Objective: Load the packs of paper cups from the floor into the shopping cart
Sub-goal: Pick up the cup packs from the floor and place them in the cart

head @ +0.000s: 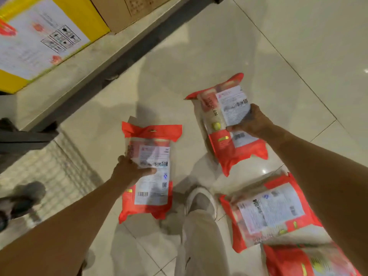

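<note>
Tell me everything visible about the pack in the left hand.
The pack is a long, soft pouch of clear film with red-orange ends, a hang slot in the top flap, and a white printed label with barcode facing up. Pale contents show through. It points away from the person, top flap farthest. The left hand grips its left edge at mid-length, thumb across the label; it looks lifted off the floor.

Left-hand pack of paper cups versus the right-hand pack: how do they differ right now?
The left-hand pack stands nearly straight in view; the right-hand pack tilts, its top leaning left. The left hand takes its grip on the left edge of the left-hand pack; the right hand on the right edge of the right-hand pack. Both are red-and-clear with white labels.
</note>
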Demonstrator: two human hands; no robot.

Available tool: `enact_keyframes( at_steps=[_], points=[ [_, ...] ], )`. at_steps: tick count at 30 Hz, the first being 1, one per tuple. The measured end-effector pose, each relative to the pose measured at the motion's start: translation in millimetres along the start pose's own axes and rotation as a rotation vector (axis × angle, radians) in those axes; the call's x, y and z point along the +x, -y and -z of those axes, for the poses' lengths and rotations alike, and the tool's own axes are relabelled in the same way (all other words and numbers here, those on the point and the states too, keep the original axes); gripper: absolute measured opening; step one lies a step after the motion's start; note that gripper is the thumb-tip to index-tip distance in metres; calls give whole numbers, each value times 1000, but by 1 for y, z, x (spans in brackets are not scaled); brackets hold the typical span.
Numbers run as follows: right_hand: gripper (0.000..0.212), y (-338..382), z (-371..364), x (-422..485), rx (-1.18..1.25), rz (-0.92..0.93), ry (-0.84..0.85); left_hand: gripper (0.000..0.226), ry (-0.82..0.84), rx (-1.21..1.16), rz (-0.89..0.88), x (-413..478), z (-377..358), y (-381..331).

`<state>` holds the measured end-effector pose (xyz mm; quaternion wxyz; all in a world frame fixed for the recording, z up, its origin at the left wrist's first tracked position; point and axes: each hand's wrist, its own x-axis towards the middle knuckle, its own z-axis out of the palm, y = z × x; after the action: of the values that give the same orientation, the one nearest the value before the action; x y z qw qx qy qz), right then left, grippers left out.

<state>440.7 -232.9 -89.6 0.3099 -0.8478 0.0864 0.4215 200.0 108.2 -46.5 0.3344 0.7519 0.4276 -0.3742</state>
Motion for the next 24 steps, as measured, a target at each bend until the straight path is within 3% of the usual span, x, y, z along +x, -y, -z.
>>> enact_keyframes(
  at_steps=[1, 3, 5, 7, 8, 11, 13, 15, 18, 21, 24],
  points=[
    [105, 0, -7, -4, 44, -16, 12, 122, -14, -65, 29, 6, -1, 9],
    [84, 7, -28, -24, 65, -92, 33, 93, 24, -175, 70, -2, -1, 14],
    [86, 12, -52, -46, 92, -152, 40, 62, 36, -252, 40, -12, -5, 7],
    [93, 25, -76, -75, 172, -150, -6, 44, 1, -307, 16, -27, 1, 8],
    [87, 28, -81, -83, 192, -145, -33, 41, -24, -335, 14, -32, 6, 5],
    [69, 46, -84, -128, 199, -66, -99, 44, -101, -415, -42, -56, 36, 8],
    [68, 66, -71, -169, 212, -18, -128, 36, -122, -446, -89, -92, 67, 0],
    [71, 92, -45, -221, 257, -4, -156, 43, -156, -466, -121, -136, 103, -16],
    [80, 134, 3, -320, 323, 37, -195, 50, -139, -501, -221, -229, 160, -41],
    [82, 180, 49, -439, 377, 77, -260, 44, -129, -530, -342, -343, 215, -59],
    [76, 220, 89, -561, 420, 127, -309, 68, -103, -530, -460, -458, 274, -64]
  ],
)
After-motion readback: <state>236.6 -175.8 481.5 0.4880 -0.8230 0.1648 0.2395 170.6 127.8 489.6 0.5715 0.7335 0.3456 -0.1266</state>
